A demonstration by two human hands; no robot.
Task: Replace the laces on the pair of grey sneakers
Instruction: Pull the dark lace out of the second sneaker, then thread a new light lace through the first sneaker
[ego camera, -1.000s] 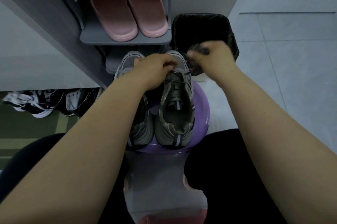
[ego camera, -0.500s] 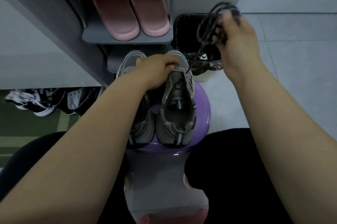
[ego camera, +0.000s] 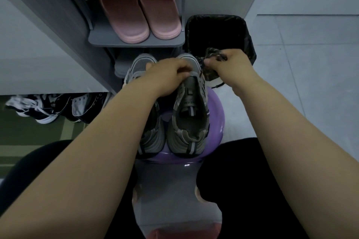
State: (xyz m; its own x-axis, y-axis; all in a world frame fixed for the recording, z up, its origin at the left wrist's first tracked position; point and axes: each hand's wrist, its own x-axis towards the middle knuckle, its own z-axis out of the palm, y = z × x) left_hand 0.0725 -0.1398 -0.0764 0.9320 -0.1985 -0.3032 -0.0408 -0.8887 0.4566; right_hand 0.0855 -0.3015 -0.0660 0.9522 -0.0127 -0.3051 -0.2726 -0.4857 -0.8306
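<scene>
Two grey sneakers stand side by side on a purple stool (ego camera: 215, 114), toes pointing away from me. The right sneaker (ego camera: 189, 118) has its tongue and eyelets bare of lace along most of its length. My left hand (ego camera: 167, 75) grips that shoe at the front of its tongue and covers much of the left sneaker (ego camera: 149, 137). My right hand (ego camera: 231, 63) holds a bunched dark speckled lace (ego camera: 214, 55) just right of the shoe's toe, with one strand still running down to the front eyelets.
A black-lined waste bin (ego camera: 219, 30) stands just behind my right hand. Pink slippers (ego camera: 139, 5) sit on a grey rack shelf (ego camera: 136, 41) above the sneakers. Black and white shoes (ego camera: 48, 105) lie on the floor at left. Pale tiled floor spreads at right.
My right hand, raised high with the lace pulled up half a second ago, has come back down beside the shoe's toe. Most of the lace is now out of the right sneaker.
</scene>
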